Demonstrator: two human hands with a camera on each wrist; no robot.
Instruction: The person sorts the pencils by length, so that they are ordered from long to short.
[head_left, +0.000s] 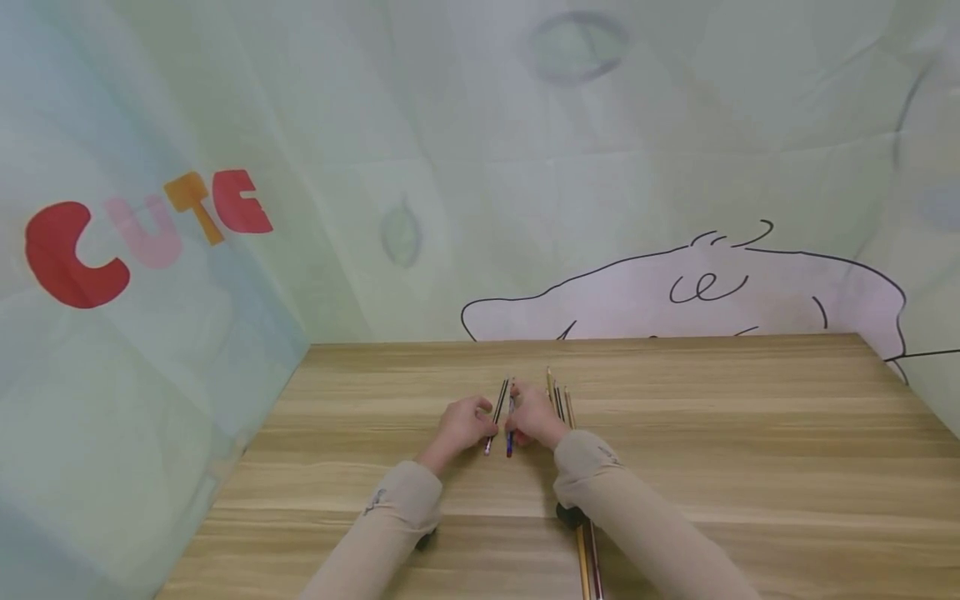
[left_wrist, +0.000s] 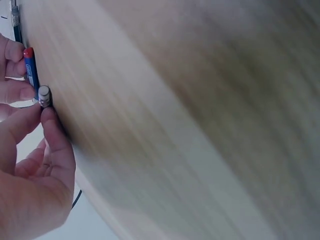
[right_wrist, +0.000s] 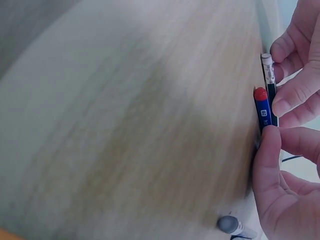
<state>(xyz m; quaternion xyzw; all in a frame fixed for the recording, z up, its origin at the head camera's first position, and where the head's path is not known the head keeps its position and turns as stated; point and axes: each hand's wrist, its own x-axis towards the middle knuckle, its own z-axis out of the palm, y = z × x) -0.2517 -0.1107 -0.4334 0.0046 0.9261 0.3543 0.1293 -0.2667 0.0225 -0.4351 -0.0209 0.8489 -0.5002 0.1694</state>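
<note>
In the head view, my left hand (head_left: 467,423) pinches a dark pencil (head_left: 498,407) near its eraser end. The pencil's white eraser and silver ferrule (left_wrist: 44,96) show at the fingertips in the left wrist view. My right hand (head_left: 536,414) pinches a blue pencil (head_left: 511,440) with a red end, close to the right of the dark one. In the right wrist view, thumb and finger hold the blue pencil (right_wrist: 262,109) just below its red end. Both pencils point away from me, side by side, low over the wooden table (head_left: 360,500).
Several pencils (head_left: 558,402) lie to the right of my right hand, partly hidden by it. Beside the right sleeve, a yellowish pencil (head_left: 583,567) and a dark red one (head_left: 596,567) reach toward the near edge. A printed cloth backdrop (head_left: 420,125) stands behind the table.
</note>
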